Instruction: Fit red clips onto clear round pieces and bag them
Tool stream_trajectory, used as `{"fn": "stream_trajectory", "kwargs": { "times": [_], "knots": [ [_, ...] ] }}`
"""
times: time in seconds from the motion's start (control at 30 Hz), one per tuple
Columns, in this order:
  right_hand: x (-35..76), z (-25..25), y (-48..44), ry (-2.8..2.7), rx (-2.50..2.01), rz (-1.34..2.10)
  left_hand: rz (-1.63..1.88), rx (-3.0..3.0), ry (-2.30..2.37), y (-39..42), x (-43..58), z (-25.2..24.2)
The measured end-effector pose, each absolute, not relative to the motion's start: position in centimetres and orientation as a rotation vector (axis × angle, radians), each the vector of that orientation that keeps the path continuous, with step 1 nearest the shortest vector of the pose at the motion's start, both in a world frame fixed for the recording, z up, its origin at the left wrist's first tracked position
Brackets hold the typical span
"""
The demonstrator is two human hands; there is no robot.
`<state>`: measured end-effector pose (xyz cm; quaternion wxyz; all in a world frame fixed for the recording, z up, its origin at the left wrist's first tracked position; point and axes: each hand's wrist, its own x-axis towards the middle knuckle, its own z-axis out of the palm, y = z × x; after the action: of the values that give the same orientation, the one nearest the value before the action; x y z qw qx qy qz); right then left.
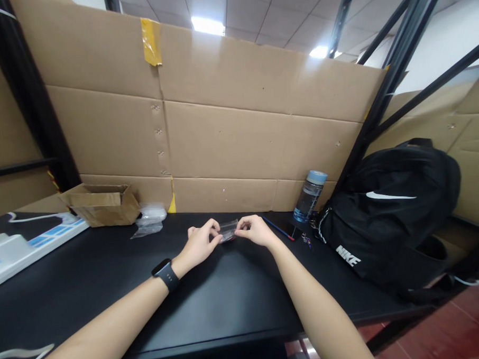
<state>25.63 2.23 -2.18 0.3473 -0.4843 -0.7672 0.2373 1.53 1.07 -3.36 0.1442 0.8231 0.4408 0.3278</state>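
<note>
Between my two hands is a small clear plastic bag [228, 230], held just over the black tabletop. My left hand [202, 242], with a dark watch [165, 272] on its wrist, pinches the bag's left side. The right side of the bag is pinched by the fingers of my right hand [254, 230]. Something small and dark with a bit of red shows at the bag's lower edge, too small to make out. Several clear plastic bags [149, 219] lie in a pile farther left.
An open cardboard box [105, 204] and a white power strip [39, 244] are at the left. To the right are a pencil [279, 229], a dark phone [292, 230], keys [307, 240], a water bottle [309, 196] and a black backpack [392, 215]. A cardboard wall [241, 137] stands behind.
</note>
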Motion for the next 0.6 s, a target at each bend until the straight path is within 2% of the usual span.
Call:
{"fn": "stream_trajectory", "kwargs": {
  "times": [0.13,0.23,0.6],
  "knots": [
    [25.7,-2.0,2.1,-1.857,-1.160,0.854,0.958,2.230,1.310,0.8,1.7,-3.1],
    [25.8,-1.8,1.6,-1.879,-1.217,0.904,0.909,2.229,1.316,0.6,1.7,-3.1],
    [24.8,-0.9,-0.2,-2.335,-1.682,0.468,0.796,2.556,1.249,-0.2,2.9,-5.3]
  ]
}}
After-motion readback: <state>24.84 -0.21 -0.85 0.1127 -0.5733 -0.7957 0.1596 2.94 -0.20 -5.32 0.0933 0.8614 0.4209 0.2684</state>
